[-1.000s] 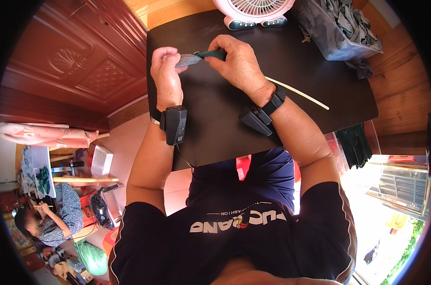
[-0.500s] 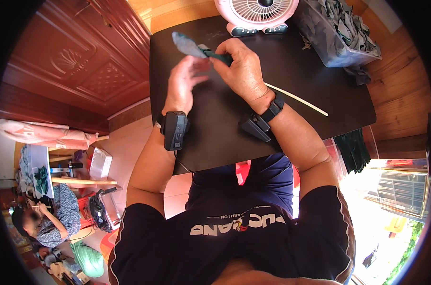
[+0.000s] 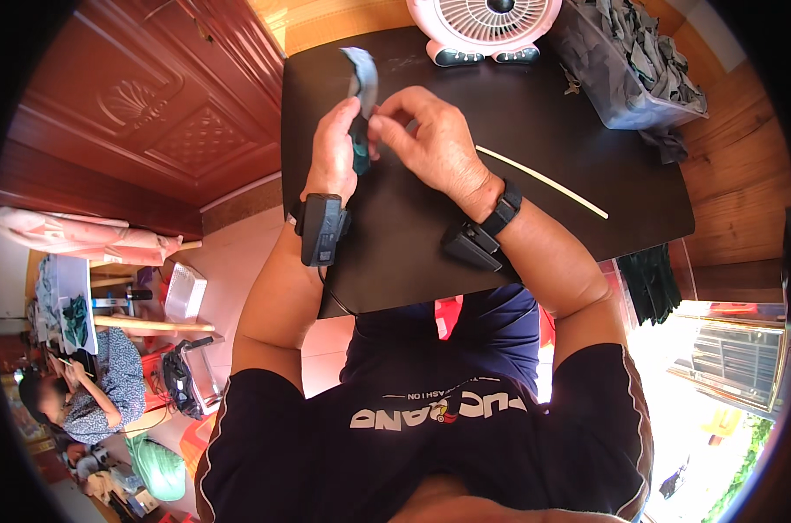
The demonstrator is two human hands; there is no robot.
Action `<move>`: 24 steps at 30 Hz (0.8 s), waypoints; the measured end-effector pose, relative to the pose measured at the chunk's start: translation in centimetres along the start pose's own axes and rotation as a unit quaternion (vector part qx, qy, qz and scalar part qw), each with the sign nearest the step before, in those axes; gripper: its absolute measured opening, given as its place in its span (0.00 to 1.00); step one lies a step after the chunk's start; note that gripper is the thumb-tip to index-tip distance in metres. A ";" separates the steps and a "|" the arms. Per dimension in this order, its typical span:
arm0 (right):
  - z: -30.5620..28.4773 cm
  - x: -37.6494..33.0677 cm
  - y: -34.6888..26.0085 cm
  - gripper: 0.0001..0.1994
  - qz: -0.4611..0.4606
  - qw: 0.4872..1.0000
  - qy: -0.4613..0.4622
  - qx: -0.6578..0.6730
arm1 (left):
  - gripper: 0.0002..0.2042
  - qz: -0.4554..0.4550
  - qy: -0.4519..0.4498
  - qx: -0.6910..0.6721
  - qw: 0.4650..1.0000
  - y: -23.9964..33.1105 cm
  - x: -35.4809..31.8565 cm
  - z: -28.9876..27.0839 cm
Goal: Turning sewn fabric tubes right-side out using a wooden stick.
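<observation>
Starting at the bench's (image 3: 413,253) left edge, I see my left hand (image 3: 333,152) raised over the far-left corner, its grip closed round a dark teal handle (image 3: 359,150) with a grey piece of fabric (image 3: 363,74) standing up from it past the fingertips. Just beside it, my right hand (image 3: 435,144) has thumb and forefinger pinched shut at the same teal handle, so both hands meet on the one thing, held above the bench rather than lying on it (whether the fabric is joined to the handle I cannot tell). Further right, a thin pale stick (image 3: 542,181) lies slantwise on the bench toward the right edge. At the far edge stands a pink fan (image 3: 487,26), and in the far-right corner a clear bin of grey fabric pieces (image 3: 631,61).
</observation>
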State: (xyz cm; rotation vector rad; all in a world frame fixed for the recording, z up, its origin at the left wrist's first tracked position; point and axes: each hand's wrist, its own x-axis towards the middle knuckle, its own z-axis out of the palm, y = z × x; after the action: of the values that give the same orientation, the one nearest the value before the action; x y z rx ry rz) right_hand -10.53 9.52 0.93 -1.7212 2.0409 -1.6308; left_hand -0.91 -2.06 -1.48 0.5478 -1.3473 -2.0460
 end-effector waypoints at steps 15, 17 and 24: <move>-1.1 1.3 3.0 0.09 0.189 0.963 0.079 0.177 | 0.11 -0.033 -0.108 0.199 0.973 0.9 -0.7 1.4; -1.2 1.4 3.0 0.09 0.209 0.949 0.070 0.224 | 0.12 -0.028 -0.146 0.196 0.969 1.0 -0.2 0.8; -0.3 0.4 1.9 0.10 0.100 0.987 0.051 0.115 | 0.12 -0.043 -0.105 0.120 0.986 1.2 -0.6 1.2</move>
State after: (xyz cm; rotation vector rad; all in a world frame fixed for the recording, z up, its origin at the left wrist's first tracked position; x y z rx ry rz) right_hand -12.19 9.20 0.02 -1.3416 1.9020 -1.8349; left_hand -0.89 -1.17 0.14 0.5109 -1.7385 -2.0690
